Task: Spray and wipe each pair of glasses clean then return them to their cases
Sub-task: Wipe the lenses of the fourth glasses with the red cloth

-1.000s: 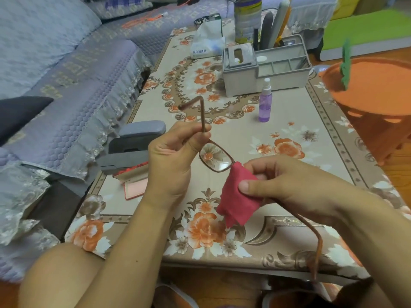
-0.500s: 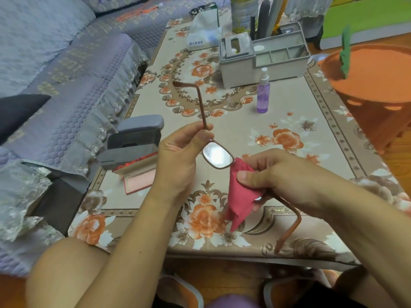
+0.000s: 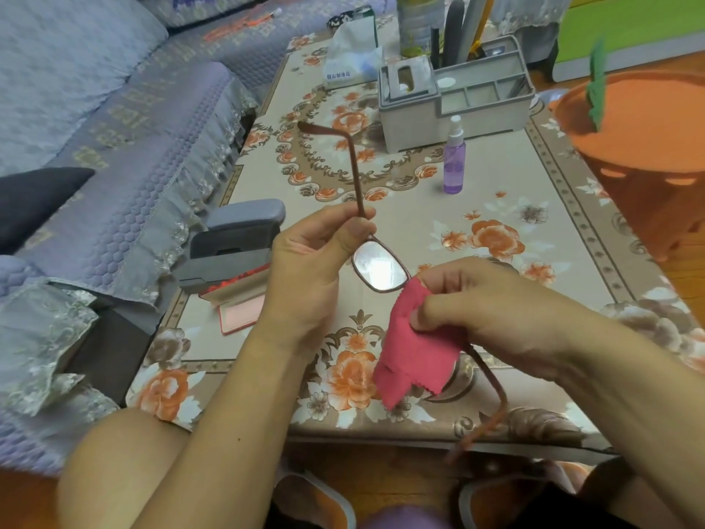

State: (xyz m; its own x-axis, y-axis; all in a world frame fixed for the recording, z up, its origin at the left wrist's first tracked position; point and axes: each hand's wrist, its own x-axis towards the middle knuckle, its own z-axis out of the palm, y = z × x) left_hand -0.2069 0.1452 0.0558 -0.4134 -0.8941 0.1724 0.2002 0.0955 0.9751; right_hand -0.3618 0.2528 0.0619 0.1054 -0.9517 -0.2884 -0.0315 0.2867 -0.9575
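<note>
2 hands hold 1 pair of glasses [image 3: 377, 269] above the table [image 3: 534, 238]. Left hand [image 3: 309, 273] pinches the temple near the hinge. Right hand [image 3: 492, 315] grips a red cloth [image 3: 416, 357] folded over the other lens. Spray bottle [image 3: 454, 162] stands beyond; open case [image 3: 236, 246] at the left edge.

Grey organiser [image 3: 454, 108] and tissue pack [image 3: 349, 61] on floral tablecloth [image 3: 534, 208], beside quilted sofa [image 3: 114, 108], orange stool [image 3: 644, 127].
</note>
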